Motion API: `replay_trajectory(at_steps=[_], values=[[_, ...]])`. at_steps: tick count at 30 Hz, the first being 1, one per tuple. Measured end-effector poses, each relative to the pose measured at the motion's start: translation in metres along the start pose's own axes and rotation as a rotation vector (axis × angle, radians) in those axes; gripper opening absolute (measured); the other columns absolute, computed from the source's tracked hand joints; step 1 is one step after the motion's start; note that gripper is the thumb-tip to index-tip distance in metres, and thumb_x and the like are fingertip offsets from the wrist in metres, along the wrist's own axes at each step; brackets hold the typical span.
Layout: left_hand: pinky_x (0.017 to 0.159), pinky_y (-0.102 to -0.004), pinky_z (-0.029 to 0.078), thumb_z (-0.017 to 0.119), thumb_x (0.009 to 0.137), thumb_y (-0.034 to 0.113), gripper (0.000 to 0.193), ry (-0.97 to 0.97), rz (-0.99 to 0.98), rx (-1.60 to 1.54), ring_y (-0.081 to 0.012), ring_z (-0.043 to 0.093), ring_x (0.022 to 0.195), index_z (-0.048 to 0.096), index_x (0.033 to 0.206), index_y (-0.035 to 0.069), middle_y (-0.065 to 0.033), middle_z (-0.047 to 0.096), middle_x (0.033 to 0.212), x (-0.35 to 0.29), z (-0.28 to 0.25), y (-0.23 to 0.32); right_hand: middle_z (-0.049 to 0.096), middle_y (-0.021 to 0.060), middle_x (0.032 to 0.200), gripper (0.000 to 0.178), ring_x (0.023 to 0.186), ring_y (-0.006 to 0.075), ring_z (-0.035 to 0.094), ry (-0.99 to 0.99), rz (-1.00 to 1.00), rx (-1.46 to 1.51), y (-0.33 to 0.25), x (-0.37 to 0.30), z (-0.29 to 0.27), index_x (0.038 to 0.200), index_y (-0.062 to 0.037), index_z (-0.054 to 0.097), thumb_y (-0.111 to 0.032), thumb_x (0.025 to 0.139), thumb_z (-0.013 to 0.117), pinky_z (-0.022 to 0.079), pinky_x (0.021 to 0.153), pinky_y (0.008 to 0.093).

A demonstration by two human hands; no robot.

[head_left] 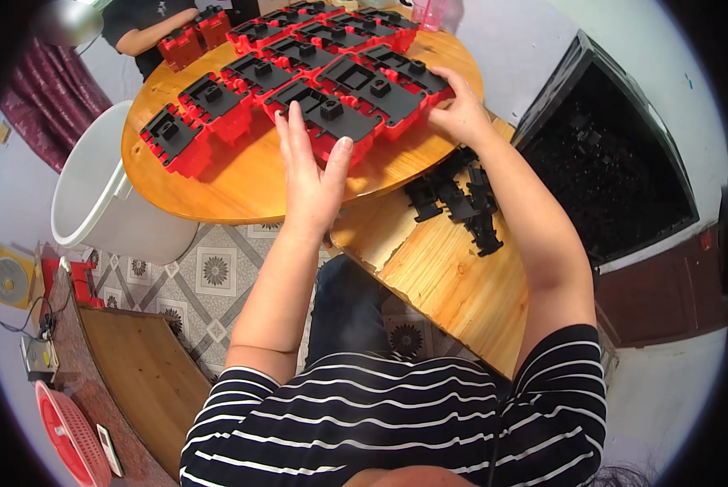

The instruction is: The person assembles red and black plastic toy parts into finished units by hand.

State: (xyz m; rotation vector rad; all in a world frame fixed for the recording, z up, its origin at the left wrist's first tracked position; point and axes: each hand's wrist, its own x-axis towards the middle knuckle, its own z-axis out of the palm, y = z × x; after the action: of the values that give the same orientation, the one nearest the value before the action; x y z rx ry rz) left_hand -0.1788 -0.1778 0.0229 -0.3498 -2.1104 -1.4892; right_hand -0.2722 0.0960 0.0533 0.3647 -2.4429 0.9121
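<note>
Red plastic boxes with black tops (327, 118) stand side by side on the round wooden table (254, 199). My left hand (311, 178) lies along the near left side of the front box, its fingers stretched out and the thumb spread against the front. At the right end of the same group, my right hand (464, 118) grips the edge of another red box with a black top (409, 69). Its index finger is on the top edge and its thumb lower on the side; the other fingers are partly hidden. More such boxes (210, 97) continue to the left and behind.
A wooden board (429, 268) beside the table carries loose black plastic parts (465, 203). Right of it stands a large black bin (591, 162) of black pieces. A white tub (96, 195) is at left. Across the table, another person's arm (157, 36) reaches to red boxes.
</note>
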Motion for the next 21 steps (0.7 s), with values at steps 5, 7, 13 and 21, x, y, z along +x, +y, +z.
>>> replay_trajectory(at_steps=[5, 7, 13, 21], values=[[0.119, -0.0441, 0.015, 0.062, 0.094, 0.038, 0.082, -0.003, 0.07, -0.001, -0.0407, 0.011, 0.149, 0.018, 0.154, 0.002, -0.032, 0.012, 0.157, 0.016, 0.009, -0.011, 0.064, 0.007, 0.106, 0.065, 0.079, 0.0138, 0.064, 0.008, -0.089, 0.151, 0.028, 0.012, 0.01, 0.133, -0.0077, 0.048, -0.007, 0.071, 0.07, 0.053, 0.074, 0.0292], [0.12, -0.0437, 0.012, 0.058, 0.097, 0.039, 0.08, -0.011, 0.081, 0.046, -0.0399, 0.007, 0.15, 0.016, 0.154, 0.002, -0.0307, 0.01, 0.158, 0.017, 0.008, -0.01, 0.061, 0.0125, 0.117, 0.069, 0.097, 0.0194, 0.063, 0.012, -0.194, 0.064, 0.031, 0.02, 0.013, 0.134, -0.0074, 0.047, -0.007, 0.069, 0.071, 0.053, 0.082, 0.0326], [0.119, -0.0458, 0.012, 0.065, 0.092, 0.042, 0.09, 0.037, 0.044, 0.138, -0.0401, 0.004, 0.15, 0.012, 0.156, 0.007, -0.0296, 0.001, 0.16, 0.005, 0.0, -0.014, 0.023, 0.0252, 0.155, 0.087, 0.13, 0.0426, 0.045, 0.013, -0.163, -0.162, -0.047, -0.012, -0.006, 0.149, -0.0138, 0.035, -0.015, 0.072, 0.074, 0.041, 0.107, 0.0452], [0.114, -0.0475, 0.029, 0.08, 0.08, 0.03, 0.086, 0.03, 0.189, 0.261, -0.0452, 0.025, 0.143, 0.033, 0.148, 0.005, -0.0331, 0.013, 0.155, 0.005, 0.01, 0.002, 0.038, 0.0071, 0.152, 0.076, 0.144, 0.0296, 0.028, -0.005, -0.563, -0.481, -0.032, -0.01, 0.0, 0.143, -0.0258, 0.047, -0.04, 0.075, 0.079, 0.024, 0.114, 0.056]])
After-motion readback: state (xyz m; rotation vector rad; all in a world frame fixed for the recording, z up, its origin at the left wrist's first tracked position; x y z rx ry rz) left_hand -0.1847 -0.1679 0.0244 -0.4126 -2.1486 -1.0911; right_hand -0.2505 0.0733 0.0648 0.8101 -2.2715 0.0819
